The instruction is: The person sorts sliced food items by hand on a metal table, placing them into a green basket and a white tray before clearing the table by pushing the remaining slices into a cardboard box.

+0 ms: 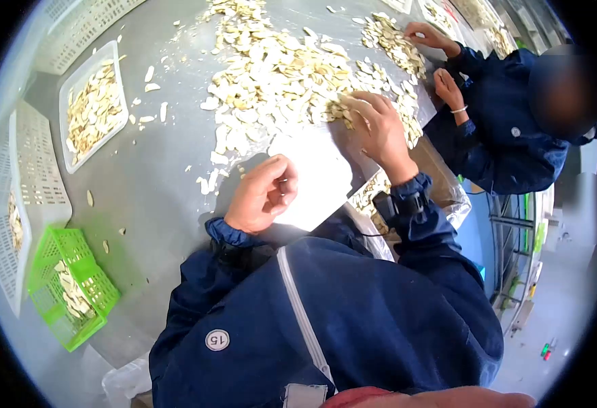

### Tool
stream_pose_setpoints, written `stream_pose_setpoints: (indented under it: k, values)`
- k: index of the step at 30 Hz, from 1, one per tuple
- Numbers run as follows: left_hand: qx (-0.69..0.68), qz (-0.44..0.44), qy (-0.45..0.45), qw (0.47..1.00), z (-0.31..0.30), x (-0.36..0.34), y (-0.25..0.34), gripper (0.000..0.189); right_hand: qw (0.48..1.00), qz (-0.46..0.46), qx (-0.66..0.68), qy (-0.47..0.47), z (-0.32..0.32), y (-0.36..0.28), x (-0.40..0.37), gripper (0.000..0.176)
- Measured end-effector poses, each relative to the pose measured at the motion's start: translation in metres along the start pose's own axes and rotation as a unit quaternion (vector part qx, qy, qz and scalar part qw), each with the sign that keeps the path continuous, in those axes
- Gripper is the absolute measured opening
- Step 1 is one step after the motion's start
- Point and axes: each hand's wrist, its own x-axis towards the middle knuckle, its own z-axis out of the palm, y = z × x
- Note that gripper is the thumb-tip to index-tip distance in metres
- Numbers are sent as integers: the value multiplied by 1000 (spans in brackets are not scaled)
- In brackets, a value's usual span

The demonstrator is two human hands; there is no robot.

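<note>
Pale slices (pixel 278 71) are heaped across the far middle of the worktop (pixel 155 217). They are judged light, stiff and rather brittle — best scooped loosely from beneath, or pinched singly by the rim. The right hand (pixel 383 139) is placed at the heap's near right edge, fingers bent and parted; whether a slice is gripped cannot be told. Nearer and left, the left hand (pixel 254 200) is half curled — its contents hidden. Farther left, more slices are held in a white tray (pixel 64 115) and, nearer, a green basket (pixel 94 277).

head-worn camera, looking down and forward, close above the chest
</note>
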Motion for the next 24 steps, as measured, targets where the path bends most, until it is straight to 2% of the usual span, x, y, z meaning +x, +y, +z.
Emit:
stream_pose_setpoints:
  k: [4,7,10,12,14,17,20,24]
  values:
    - [0,2,2,1000,3,-2,1,33,999,-36,28,19,26,-13,37,29]
    - [4,12,-2,1000,2,-2,0,33,999,-42,19,-9,39,-17,50,30]
    - [16,1,15,1000,3,-5,2,34,996,-13,86,18,36,-14,44,31]
    - [14,5,8,1000,3,-4,2,34,997,32,20,71,28,7,33,28]
    - [10,3,3,1000,1,-5,0,34,992,122,-6,15,11,12,24,26]
    - [8,4,-11,1000,1,-1,0,33,980,181,67,-56,6,-8,25,24]
    - [9,11,-14,1000,0,-2,0,32,1000,15,14,4,26,-15,27,26]
    - [5,3,10,1000,5,-4,4,32,998,49,7,-30,31,-15,26,22]
